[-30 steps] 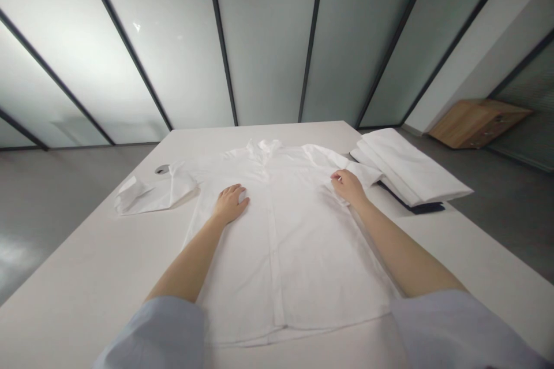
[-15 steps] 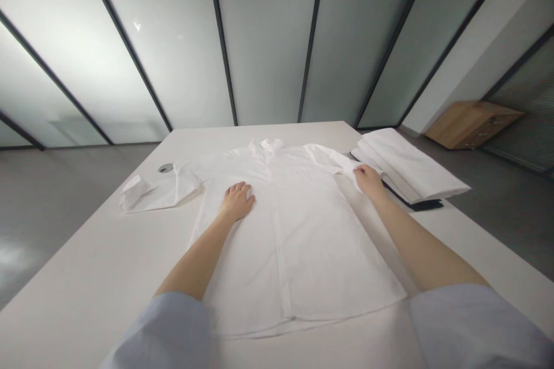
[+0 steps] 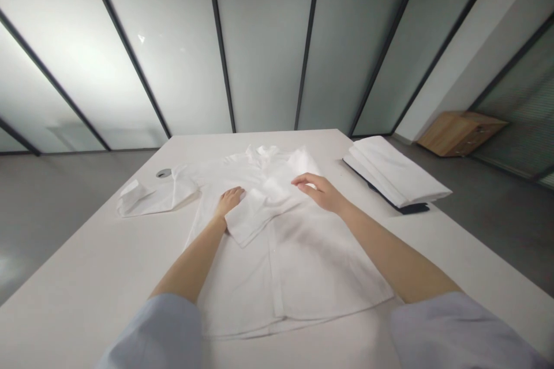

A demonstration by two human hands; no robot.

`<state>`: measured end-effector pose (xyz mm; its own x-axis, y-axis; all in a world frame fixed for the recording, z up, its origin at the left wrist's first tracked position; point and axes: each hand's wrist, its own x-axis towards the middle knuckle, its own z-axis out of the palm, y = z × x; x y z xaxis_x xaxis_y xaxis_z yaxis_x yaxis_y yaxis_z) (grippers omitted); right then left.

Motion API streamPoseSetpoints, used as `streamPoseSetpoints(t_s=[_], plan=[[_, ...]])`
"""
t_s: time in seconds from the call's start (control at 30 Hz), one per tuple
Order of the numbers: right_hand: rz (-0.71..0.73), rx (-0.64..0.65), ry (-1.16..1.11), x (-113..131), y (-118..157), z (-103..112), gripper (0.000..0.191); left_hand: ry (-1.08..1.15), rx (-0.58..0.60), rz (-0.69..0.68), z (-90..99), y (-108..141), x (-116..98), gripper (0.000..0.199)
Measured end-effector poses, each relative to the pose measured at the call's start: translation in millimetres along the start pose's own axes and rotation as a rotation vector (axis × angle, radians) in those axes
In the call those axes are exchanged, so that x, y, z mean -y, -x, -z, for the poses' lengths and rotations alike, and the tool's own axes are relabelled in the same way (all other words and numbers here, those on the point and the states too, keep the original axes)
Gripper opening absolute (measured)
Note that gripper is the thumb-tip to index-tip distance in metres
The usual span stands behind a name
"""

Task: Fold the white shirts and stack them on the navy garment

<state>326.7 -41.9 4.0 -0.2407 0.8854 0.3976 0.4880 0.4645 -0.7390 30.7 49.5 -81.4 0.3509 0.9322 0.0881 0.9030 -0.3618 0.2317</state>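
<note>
A white button-up shirt [image 3: 298, 265] lies face up on the white table [image 3: 78, 276], collar at the far end. Its right sleeve [image 3: 259, 207] is folded across the chest, its cuff end reaching my left hand. My left hand [image 3: 230, 200] rests flat on the shirt's chest, partly under the sleeve's end. Near the sleeve's shoulder end my right hand [image 3: 318, 190] lies with fingers spread on or just above the cloth, gripping nothing that I can see. The left sleeve [image 3: 151, 197] stretches out to the left on the table.
A stack of folded white cloth [image 3: 396, 170] sits on a dark item [image 3: 407, 207] at the table's right side. A small round grommet [image 3: 163, 173] is set into the table at the left. A wooden cabinet [image 3: 459, 133] stands on the floor at the right. Glass walls lie beyond.
My right hand took the shirt's right sleeve at the right side and carried it leftward across the chest, where it now lies folded. My left hand stayed on the shirt.
</note>
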Motion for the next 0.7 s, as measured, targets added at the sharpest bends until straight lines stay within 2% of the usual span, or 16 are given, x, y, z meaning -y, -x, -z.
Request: streamPoseSetpoints(t_s=[0.13, 0.2, 0.27, 0.33, 0.47, 0.53, 0.6, 0.7], plan=[[-0.117, -0.196, 0.218, -75.9, 25.2, -4.6, 0.021, 0.19, -0.042, 0.012, 1.9, -4.1, 3.0, 0.032], [-0.189, -0.261, 0.274, -102.0, 35.0, -2.9, 0.019, 0.39, -0.028, 0.069, 4.5, -4.0, 3.6, 0.043], [-0.285, -0.318, 0.254, -116.5, 41.0, 0.1, 0.019, 0.641, 0.053, 0.111, 10.0, -1.6, 3.6, 0.059], [-0.359, -0.373, 0.195, -122.2, 43.4, 2.6, 0.021, 0.799, 0.168, 0.086, 18.9, 2.6, 3.0, 0.06], [-0.383, -0.38, 0.138, -122.5, 43.0, 3.4, 0.024, 0.744, 0.364, -0.007, 41.8, 12.2, 0.1, 0.039], [-0.382, -0.358, 0.132, -121.7, 42.8, 2.5, 0.024, 0.788, 0.442, 0.024, 52.3, 16.7, -1.4, 0.037], [-0.388, -0.346, 0.125, -121.1, 42.8, 1.8, 0.024, 0.935, 0.471, 0.102, 61.0, 22.0, -1.6, 0.039], [-0.394, -0.334, 0.116, -119.6, 42.9, 1.8, 0.024, 1.146, 0.451, 0.214, 69.3, 33.4, 2.8, 0.046]])
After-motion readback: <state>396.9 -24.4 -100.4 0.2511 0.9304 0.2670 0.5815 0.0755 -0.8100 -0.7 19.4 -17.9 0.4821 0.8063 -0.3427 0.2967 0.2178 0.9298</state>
